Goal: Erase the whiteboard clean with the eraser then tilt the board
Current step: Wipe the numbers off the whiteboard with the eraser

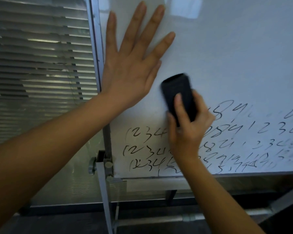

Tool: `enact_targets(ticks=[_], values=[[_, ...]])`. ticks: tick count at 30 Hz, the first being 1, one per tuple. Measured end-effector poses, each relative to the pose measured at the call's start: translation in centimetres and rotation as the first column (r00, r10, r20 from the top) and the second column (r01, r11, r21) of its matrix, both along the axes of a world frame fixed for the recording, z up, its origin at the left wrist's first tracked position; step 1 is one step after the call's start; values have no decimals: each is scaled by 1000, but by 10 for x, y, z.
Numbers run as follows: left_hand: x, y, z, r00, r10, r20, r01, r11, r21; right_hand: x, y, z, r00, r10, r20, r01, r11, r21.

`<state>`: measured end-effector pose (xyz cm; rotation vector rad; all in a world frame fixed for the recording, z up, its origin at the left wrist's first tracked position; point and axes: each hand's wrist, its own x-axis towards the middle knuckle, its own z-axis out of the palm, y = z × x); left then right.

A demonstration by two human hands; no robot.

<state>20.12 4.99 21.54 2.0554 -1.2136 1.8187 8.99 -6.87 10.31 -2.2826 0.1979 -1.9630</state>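
A whiteboard (227,56) on a metal stand fills the right of the view. Its upper part is bare white. Several rows of handwritten black numbers (254,132) cover the lower part, some smeared at the far right. My left hand (132,65) lies flat on the board near its left edge, fingers spread. My right hand (188,129) grips a black eraser (178,93) and presses it on the board just above the top row of numbers. The eraser looks blurred. My right hand and forearm hide part of the number rows.
The board's grey frame and stand post (107,132) run down the left edge, with a round knob (92,166) at the pivot. A marker tray (159,183) sits under the board. Window blinds (41,65) hang to the left. A metal bar (176,218) crosses the dark floor.
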Motion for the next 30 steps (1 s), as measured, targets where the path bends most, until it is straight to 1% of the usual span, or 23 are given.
enact_targets(ticks=[3, 5, 6, 8, 10, 12, 14, 16, 17, 19, 22, 25, 28, 30], values=[[-2, 1, 2, 1000, 10, -16, -10, 1000, 10, 7, 18, -27, 994, 17, -111, -34, 988, -151], [-4, 2, 2, 1000, 15, -23, -15, 1000, 12, 7, 20, -35, 991, 20, -134, -53, 967, -248], [-5, 2, 1, 1000, 18, -24, -18, 1000, 15, 6, 18, -35, 991, 26, -130, -60, 961, -270], [-6, 1, 0, 1000, 25, -15, -25, 999, 23, 2, 11, -26, 993, 28, -111, -57, 964, -258], [-6, 2, -1, 1000, 28, -5, -28, 999, 32, -4, -2, -8, 997, 3, -71, -15, 985, -171], [-5, 3, 0, 999, 32, -4, -32, 999, 33, -9, -17, 14, 999, -33, 4, 33, 998, -59], [-4, 3, -1, 999, 36, 13, -36, 999, 25, -14, -30, 32, 995, -64, 71, 62, 998, 33], [-3, 3, -2, 999, 26, 27, -27, 999, 17, -15, -34, 38, 991, -80, 107, 70, 994, 89], [-3, 3, -2, 999, 18, 27, -19, 1000, 17, -14, -31, 37, 991, -72, 114, 62, 994, 89], [-2, 3, -2, 1000, 14, 22, -14, 1000, 18, -7, -18, 25, 994, -42, 97, 39, 999, 38], [-3, 5, -1, 1000, 7, 10, -7, 1000, 26, 4, 9, -7, 1000, -18, -7, 17, 995, -98], [-3, 6, -1, 1000, 7, 6, -7, 1000, 29, 7, 24, -35, 997, -11, -80, -3, 986, -169], [-3, 6, -2, 1000, 0, 0, 0, 999, 39, 1, 15, -42, 996, -17, -89, -2, 979, -204], [-3, 5, -2, 1000, -7, 3, 7, 999, 41, -6, 1, -33, 997, -36, -71, 25, 989, -149]])
